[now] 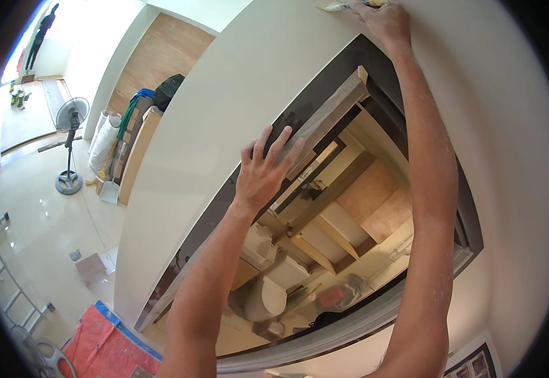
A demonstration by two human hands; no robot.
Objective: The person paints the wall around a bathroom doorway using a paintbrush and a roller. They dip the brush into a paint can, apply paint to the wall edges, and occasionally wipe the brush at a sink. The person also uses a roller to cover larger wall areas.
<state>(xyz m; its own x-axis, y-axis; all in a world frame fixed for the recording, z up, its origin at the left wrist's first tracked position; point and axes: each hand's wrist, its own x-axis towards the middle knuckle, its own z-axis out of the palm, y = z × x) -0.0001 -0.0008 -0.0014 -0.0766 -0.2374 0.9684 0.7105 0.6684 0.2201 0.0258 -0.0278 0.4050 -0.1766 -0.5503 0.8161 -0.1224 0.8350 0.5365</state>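
At the top edge of the view, my right hand (384, 25) is closed around what looks like a paintbrush (334, 6), its pale end pointing left against the cream wall (237, 82). Part of the brush is cut off by the picture's edge. Lower down, my left hand (263, 169) lies with fingers spread on the dark frame (287, 123) of a doorway, holding nothing. Along this frame runs a lighter strip (332, 113) with a dusty look.
Through the opening, a toilet (266, 299) and wooden boards (375, 195) show below. Over on the left stand a pedestal fan (71, 135), a ladder (13, 283), a dustpan (109, 191) and leaning boards (139, 154). A red sheet (101, 343) covers some floor. Far off is a person (41, 38).
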